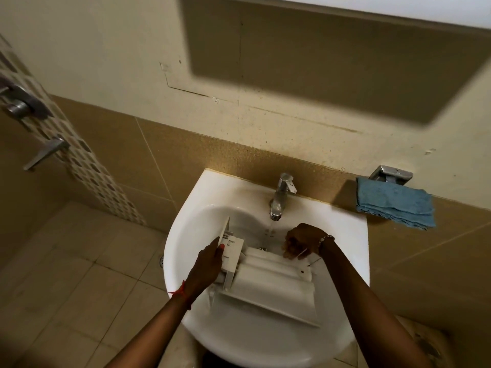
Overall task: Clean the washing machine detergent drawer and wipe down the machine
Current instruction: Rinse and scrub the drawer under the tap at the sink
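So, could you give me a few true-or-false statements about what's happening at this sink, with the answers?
1. The detergent drawer lies in the sink. True.
2. The tap is turned off. False: a stream of water runs from its spout.
3. The left hand holds the drawer at its front-panel end. True.
4. The blue cloth lies in the basin. False: it hangs from a metal holder on the wall, right of the sink.
5. The right hand rests on the tap. False: it is below the spout, at the drawer's other end.
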The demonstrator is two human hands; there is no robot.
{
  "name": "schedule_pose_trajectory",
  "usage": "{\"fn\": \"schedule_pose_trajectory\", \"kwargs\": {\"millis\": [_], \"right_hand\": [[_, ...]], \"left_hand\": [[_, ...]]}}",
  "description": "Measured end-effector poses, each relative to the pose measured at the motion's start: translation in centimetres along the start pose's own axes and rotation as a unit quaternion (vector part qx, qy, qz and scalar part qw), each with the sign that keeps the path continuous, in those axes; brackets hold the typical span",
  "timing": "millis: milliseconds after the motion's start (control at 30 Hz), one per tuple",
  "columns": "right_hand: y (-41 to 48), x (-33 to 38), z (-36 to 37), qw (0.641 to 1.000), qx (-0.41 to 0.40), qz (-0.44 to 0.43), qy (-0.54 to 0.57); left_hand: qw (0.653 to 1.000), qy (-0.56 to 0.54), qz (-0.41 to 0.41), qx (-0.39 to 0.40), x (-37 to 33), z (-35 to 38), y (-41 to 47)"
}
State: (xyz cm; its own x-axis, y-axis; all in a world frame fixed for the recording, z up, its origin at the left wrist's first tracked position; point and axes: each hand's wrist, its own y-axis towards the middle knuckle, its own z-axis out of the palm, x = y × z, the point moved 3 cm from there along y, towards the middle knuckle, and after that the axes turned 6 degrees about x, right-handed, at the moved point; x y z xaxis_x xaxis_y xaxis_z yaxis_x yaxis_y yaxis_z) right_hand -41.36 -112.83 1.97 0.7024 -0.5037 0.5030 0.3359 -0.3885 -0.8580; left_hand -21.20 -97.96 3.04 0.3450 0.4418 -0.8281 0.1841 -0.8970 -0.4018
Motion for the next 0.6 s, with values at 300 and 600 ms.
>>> {"fn": "schedule_pose_trajectory", "kwargs": {"millis": [300, 600], "right_hand": [[3.8, 1.5, 3.4, 0.82, 0.098, -0.119, 0.552], [1.5, 4.1, 8.8, 0.886, 0.204, -0.132, 0.396]], "left_hand": [[0.998, -0.068, -0.013, -0.006, 0.1, -0.5, -0.3], [0.993, -0.121, 0.003, -0.002, 0.5, -0.5, -0.3]]}}
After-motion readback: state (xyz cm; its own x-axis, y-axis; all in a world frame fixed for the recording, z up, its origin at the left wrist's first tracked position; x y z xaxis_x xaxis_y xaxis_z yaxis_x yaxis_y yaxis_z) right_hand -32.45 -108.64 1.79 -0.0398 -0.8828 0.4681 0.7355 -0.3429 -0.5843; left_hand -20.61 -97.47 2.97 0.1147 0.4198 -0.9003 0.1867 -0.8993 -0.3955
